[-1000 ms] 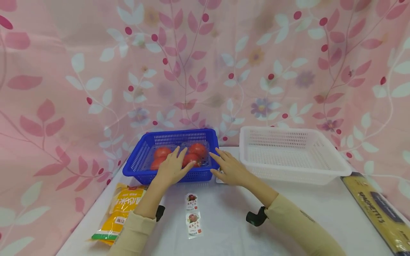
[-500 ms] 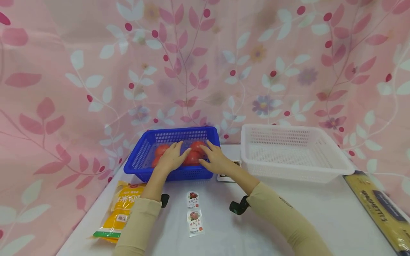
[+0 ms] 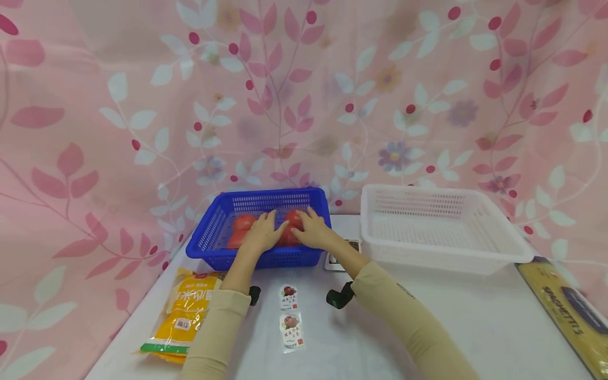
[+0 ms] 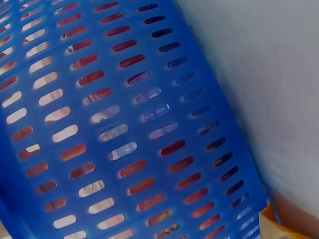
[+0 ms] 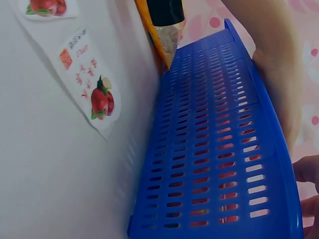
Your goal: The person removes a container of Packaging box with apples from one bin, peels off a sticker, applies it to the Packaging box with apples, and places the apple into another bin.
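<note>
Several red round fruits [image 3: 244, 222], tomato-like, lie in clear plastic packs inside a blue perforated basket [image 3: 209, 261]. My left hand [image 3: 263, 233] reaches over the basket's front rim, fingers spread and slightly bent between the left and right fruits. From the other side my right hand [image 3: 311, 230] reaches in over the right-hand fruits [image 3: 287, 237], thumb towards the left hand. Whether the fingertips touch the pack is hard to tell. Both wrist views mostly show the basket's slotted wall [image 4: 124, 99], with red behind the slots; part of a hand [image 5: 309, 189] shows at the right wrist view's edge.
A white perforated basket [image 3: 437, 253] stands to the right. A yellow bag [image 3: 182, 316] lies front left and a spaghetti pack [image 3: 565, 311] far right. Fruit-printed stickers [image 3: 291, 319] lie at front centre. A card-like item [image 3: 334, 262] sits beside the blue basket.
My right hand has moved left and over the blue basket, onto the right-hand fruits. My left hand has shifted slightly right. The baskets keep their places on the table.
</note>
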{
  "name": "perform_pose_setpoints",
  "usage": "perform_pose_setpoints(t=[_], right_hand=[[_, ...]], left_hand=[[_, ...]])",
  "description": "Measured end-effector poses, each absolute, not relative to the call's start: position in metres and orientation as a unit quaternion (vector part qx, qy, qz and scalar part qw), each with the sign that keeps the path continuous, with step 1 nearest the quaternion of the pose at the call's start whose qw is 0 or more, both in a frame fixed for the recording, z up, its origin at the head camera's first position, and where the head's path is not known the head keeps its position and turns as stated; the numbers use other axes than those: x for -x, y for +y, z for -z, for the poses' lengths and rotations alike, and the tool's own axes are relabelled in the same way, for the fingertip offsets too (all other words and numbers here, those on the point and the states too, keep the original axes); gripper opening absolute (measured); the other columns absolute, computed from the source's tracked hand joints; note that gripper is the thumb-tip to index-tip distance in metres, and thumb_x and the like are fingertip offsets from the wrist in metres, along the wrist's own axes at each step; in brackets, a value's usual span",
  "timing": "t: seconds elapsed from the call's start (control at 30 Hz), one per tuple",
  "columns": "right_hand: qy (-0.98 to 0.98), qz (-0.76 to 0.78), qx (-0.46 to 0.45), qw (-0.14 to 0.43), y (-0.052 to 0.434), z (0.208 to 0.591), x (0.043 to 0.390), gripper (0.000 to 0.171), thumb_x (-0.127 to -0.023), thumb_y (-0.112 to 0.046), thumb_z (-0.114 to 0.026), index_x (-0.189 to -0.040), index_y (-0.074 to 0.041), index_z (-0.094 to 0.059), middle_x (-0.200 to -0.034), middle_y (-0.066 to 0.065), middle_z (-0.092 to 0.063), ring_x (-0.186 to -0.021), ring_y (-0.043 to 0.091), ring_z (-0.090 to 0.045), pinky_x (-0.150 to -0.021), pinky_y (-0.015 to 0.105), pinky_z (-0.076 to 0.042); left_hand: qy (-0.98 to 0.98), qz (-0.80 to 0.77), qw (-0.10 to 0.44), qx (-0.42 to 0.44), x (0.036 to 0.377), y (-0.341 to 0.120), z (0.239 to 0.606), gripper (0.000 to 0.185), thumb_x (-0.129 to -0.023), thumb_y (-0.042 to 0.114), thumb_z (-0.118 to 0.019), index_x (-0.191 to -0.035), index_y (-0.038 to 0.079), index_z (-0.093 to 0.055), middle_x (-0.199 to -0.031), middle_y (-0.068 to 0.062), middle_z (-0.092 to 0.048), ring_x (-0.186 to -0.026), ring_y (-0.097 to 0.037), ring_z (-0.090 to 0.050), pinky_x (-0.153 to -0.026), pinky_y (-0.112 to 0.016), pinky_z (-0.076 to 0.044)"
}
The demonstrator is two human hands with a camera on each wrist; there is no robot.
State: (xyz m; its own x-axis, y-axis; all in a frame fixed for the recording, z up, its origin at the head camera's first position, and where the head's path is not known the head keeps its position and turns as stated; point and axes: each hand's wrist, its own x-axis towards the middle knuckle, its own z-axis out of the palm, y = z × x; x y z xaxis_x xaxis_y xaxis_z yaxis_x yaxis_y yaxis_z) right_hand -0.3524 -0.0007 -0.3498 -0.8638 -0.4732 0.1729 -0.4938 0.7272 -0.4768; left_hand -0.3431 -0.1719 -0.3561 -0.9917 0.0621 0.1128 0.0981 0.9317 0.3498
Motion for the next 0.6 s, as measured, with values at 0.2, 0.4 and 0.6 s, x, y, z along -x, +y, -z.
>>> perform_pose_setpoints(t=[0.2,0.4,0.6], right_hand=[[-0.931,-0.287,-0.226,0.018,-0.009,0.353,0.365,0.055,-0.092,-0.030,-0.050,-0.136,0.001,-0.038,-0.139,0.028,-0.032,-0.133,0.039,-0.021,-0.101,0.056,-0.026],[-0.927,-0.320,-0.198,0.006,-0.015,0.360,0.373,0.055,-0.091,-0.028,-0.051,-0.135,0.003,-0.039,-0.139,0.024,-0.036,-0.133,0.038,-0.022,-0.103,0.054,-0.025],[-0.929,-0.316,-0.190,-0.017,-0.017,0.363,0.378,0.054,-0.091,-0.027,-0.052,-0.135,0.002,-0.040,-0.140,0.022,-0.036,-0.135,0.037,-0.017,-0.103,0.056,-0.021]], left_hand=[[-0.981,0.181,0.049,0.056,0.347,-0.168,0.359,0.069,-0.095,0.049,-0.036,-0.141,-0.001,-0.027,-0.140,-0.029,-0.029,-0.127,-0.046,-0.029,-0.099,-0.056,-0.028],[-0.977,0.196,0.023,0.083,0.353,-0.168,0.362,0.065,-0.097,0.042,-0.036,-0.142,-0.004,-0.024,-0.139,-0.031,-0.030,-0.130,-0.041,-0.028,-0.103,-0.051,-0.026],[-0.977,0.198,-0.003,0.080,0.358,-0.169,0.362,0.066,-0.097,0.042,-0.036,-0.142,-0.004,-0.022,-0.141,-0.027,-0.030,-0.132,-0.039,-0.025,-0.104,-0.050,-0.024]])
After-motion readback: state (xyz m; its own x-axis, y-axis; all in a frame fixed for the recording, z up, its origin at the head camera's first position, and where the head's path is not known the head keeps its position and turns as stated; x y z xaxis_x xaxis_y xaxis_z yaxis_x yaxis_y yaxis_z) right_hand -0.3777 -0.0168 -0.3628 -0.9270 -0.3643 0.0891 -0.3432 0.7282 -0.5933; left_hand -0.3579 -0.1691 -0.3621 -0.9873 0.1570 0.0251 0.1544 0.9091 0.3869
